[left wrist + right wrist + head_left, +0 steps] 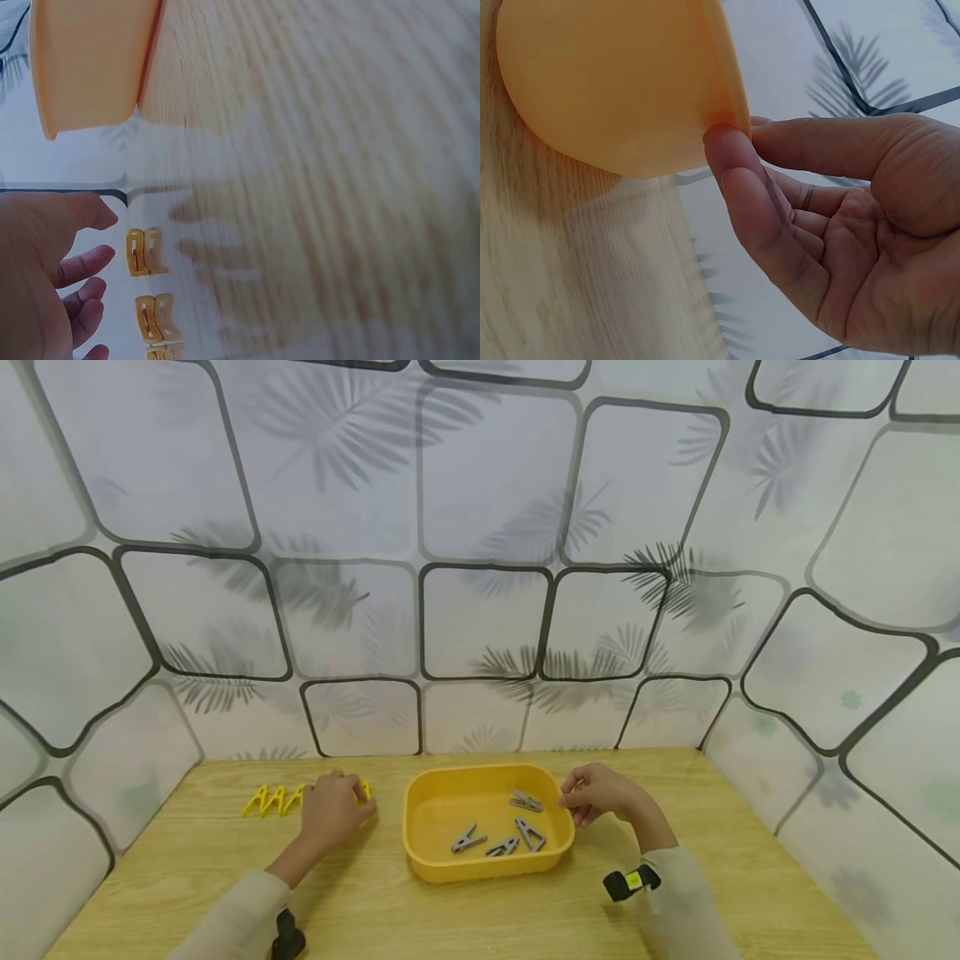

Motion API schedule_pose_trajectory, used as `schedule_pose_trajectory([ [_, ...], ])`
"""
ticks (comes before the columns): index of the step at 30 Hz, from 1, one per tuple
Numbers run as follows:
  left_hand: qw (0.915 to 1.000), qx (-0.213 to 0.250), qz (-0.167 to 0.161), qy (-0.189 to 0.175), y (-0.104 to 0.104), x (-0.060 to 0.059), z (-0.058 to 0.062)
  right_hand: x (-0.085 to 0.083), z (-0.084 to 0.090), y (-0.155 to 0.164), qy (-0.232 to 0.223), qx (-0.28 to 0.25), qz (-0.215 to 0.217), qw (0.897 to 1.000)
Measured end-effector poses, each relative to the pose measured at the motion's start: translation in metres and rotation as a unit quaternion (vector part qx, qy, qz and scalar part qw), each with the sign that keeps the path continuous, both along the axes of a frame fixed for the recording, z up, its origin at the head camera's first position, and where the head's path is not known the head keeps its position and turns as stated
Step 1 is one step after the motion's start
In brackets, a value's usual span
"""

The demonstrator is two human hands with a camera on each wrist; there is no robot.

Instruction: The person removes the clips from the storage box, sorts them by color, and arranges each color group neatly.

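Note:
A yellow plastic basket (438, 870) stands in the middle of the table, with several grey clothespins (530, 833) lying in it. My right hand (600, 792) pinches the basket's right rim between thumb and fingers; the right wrist view shows this hold on the basket wall (615, 90) closely. Left of the basket, a row of yellow clothespins (258, 797) stands upright on their legs. Over the right part of that row is my left hand (333, 810), hiding some of them from the head camera. In the left wrist view its loosely bent fingers (86, 266) hold nothing, apart from the yellow clothespins (136, 253).
The wood-grain table (480, 918) runs back to a wall covering (480, 618) with a dark grid and leaf pattern. Similar patterned panels rise along the left and right sides. A black strap (630, 883) is on the right wrist.

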State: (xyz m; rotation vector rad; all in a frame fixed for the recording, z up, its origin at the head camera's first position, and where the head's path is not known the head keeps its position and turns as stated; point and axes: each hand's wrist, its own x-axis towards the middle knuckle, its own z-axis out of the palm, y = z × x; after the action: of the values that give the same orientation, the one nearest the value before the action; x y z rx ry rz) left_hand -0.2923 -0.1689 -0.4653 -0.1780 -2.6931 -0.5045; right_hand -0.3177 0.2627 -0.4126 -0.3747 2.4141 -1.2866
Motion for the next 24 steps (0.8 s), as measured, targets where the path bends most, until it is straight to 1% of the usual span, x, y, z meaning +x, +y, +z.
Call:
schedule_pose_trajectory([
  [6, 1.0000, 0.001, 0.004, -0.002, 0.002, 0.000, 0.000, 0.000, -0.002, 0.000, 0.000, 0.001, -0.001, 1.000],
  [11, 0.9996, 0.016, -0.003, 0.023, 0.002, -0.003, 0.001, 0.000, -0.001, 0.000, 0.002, 0.001, 0.002, 1.000],
  [14, 0.9984, 0.034, -0.014, 0.042, 0.002, -0.004, 0.005, 0.000, 0.000, 0.000, 0.004, -0.001, 0.002, 1.000],
  [19, 0.9955, 0.050, -0.034, 0.073, 0.008, -0.006, 0.014, 0.000, -0.001, 0.000, 0.004, -0.002, 0.001, 1.000],
  [21, 0.9937, 0.055, -0.049, 0.084, 0.012, -0.007, 0.019, -0.001, -0.001, 0.000, 0.003, -0.001, 0.003, 1.000],
  [24, 0.9913, 0.061, -0.076, 0.088, 0.023, -0.008, 0.024, -0.001, -0.001, 0.001, 0.003, 0.001, 0.004, 1.000],
])
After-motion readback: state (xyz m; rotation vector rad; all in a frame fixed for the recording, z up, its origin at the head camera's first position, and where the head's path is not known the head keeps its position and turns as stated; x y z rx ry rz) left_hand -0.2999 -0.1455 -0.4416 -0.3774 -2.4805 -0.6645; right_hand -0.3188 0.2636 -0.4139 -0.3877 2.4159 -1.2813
